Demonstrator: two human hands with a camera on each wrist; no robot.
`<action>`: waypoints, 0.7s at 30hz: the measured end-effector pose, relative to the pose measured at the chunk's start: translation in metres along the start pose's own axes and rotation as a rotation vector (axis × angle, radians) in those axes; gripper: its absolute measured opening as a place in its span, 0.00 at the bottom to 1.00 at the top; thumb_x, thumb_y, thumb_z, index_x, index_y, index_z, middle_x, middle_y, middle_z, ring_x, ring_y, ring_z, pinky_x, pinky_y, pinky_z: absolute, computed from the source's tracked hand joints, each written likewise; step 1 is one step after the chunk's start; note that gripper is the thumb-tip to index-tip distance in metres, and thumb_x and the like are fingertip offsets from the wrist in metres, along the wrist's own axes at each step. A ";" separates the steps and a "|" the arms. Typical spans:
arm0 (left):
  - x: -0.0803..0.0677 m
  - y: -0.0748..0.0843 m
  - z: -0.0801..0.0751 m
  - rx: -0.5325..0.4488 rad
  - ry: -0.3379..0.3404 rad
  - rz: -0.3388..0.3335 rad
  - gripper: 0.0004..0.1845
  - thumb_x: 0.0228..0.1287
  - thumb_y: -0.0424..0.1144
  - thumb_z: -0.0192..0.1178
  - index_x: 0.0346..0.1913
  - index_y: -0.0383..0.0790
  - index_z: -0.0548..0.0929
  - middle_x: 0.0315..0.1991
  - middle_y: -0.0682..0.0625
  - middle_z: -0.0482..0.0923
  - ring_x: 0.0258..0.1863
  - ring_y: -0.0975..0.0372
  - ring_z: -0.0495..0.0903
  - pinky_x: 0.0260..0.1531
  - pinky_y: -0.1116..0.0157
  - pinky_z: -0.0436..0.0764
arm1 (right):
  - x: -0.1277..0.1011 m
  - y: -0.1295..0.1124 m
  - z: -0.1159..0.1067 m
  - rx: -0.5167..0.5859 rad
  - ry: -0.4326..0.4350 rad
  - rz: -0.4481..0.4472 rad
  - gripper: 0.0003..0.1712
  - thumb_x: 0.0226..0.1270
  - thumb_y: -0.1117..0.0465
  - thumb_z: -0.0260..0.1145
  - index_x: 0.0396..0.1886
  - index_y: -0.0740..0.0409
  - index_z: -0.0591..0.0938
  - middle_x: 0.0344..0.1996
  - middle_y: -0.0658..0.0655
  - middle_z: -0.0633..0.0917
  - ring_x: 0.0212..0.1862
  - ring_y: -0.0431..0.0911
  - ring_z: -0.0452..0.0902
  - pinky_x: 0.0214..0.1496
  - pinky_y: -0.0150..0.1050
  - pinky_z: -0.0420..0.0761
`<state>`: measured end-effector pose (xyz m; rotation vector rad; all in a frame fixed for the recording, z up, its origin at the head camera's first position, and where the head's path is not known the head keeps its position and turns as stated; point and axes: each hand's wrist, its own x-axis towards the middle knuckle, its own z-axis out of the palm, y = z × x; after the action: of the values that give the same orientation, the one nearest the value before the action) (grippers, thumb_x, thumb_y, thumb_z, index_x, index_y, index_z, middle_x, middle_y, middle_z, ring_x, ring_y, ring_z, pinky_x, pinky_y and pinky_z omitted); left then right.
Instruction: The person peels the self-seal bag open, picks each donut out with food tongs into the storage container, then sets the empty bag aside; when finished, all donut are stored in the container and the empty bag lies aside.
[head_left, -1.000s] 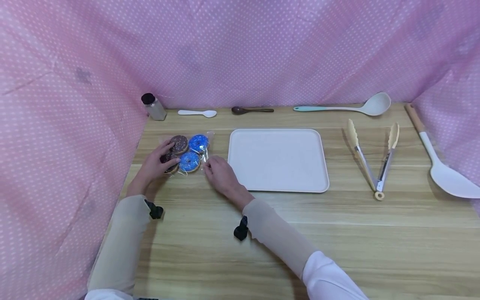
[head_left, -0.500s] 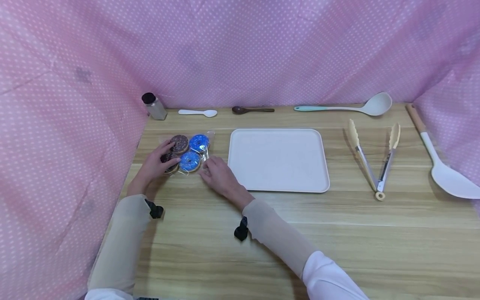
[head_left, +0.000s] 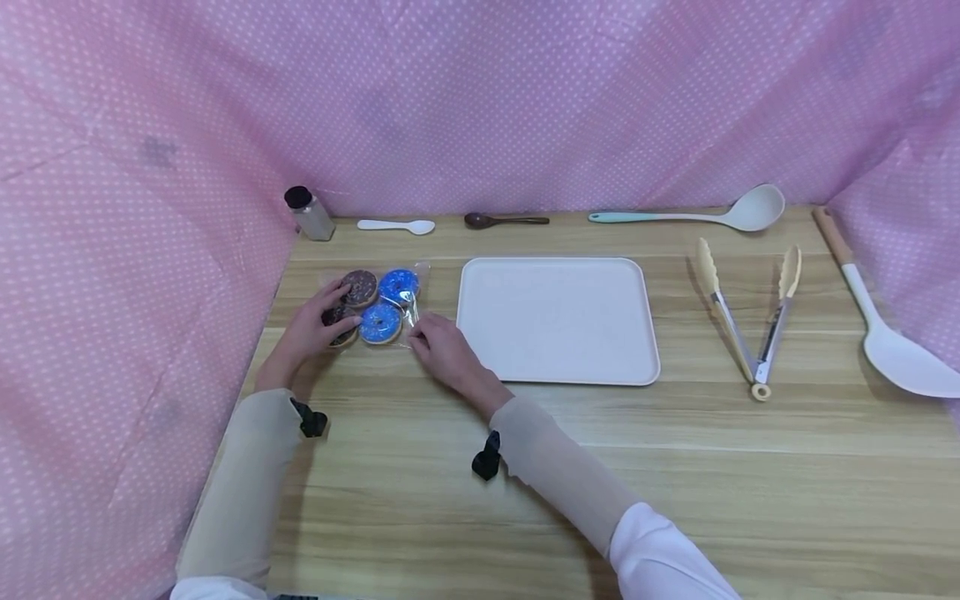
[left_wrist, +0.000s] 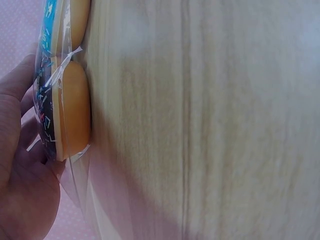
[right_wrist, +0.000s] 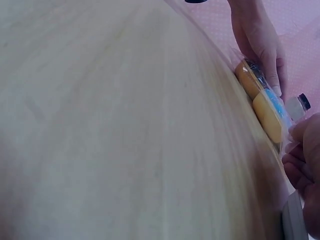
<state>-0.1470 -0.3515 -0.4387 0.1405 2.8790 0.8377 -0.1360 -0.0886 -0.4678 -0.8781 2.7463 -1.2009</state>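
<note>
Donuts lie in a clear plastic bag (head_left: pixel 415 310) on the table's left side. Two have chocolate-brown tops, like the rear brown donut (head_left: pixel 362 287); the blue donut (head_left: pixel 381 323) and another blue one lie to their right, all with sprinkles. My left hand (head_left: pixel 306 327) holds the bag at the brown donuts, its thumb reaching the front blue one. In the left wrist view, the thumb and fingers are around a brown donut (left_wrist: pixel 75 112) through the plastic. My right hand (head_left: pixel 444 350) pinches the bag's right edge; its fingertips are partly hidden.
A white tray (head_left: pixel 558 321) lies just right of my right hand. Behind are a black-capped shaker (head_left: pixel 311 217), a white spoon (head_left: pixel 395 226), a brown spoon (head_left: pixel 504 221) and a ladle (head_left: pixel 750 208). Tongs (head_left: pixel 761 358) and a white turner (head_left: pixel 900 358) lie right. Pink cloth (head_left: pixel 480 100) hangs around.
My right hand shifts slightly left and back to the right at the bag's edge. The plastic near its fingertips changes shape. My left hand stays in place.
</note>
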 end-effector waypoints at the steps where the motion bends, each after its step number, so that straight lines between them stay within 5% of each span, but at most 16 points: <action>1: 0.000 0.000 0.000 0.001 0.000 -0.002 0.38 0.65 0.49 0.61 0.73 0.42 0.59 0.76 0.40 0.48 0.73 0.40 0.49 0.70 0.41 0.51 | -0.001 0.000 0.000 -0.010 -0.003 -0.008 0.06 0.69 0.59 0.61 0.37 0.55 0.82 0.35 0.49 0.80 0.40 0.40 0.75 0.44 0.31 0.78; 13: 0.000 -0.001 -0.001 0.002 -0.005 -0.007 0.38 0.65 0.49 0.61 0.73 0.42 0.59 0.76 0.41 0.47 0.73 0.40 0.49 0.70 0.41 0.52 | -0.001 0.003 -0.002 -0.104 -0.020 -0.049 0.05 0.67 0.61 0.60 0.35 0.54 0.82 0.33 0.49 0.81 0.38 0.40 0.75 0.42 0.31 0.78; 21: 0.001 -0.001 -0.001 0.003 -0.010 -0.004 0.38 0.65 0.50 0.60 0.73 0.42 0.58 0.76 0.41 0.47 0.73 0.39 0.49 0.70 0.40 0.51 | -0.002 0.004 -0.005 -0.086 -0.040 0.009 0.08 0.70 0.60 0.55 0.36 0.56 0.80 0.35 0.51 0.81 0.41 0.43 0.76 0.48 0.34 0.79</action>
<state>-0.1477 -0.3527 -0.4387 0.1383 2.8704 0.8303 -0.1375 -0.0827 -0.4673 -0.8863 2.7850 -1.0590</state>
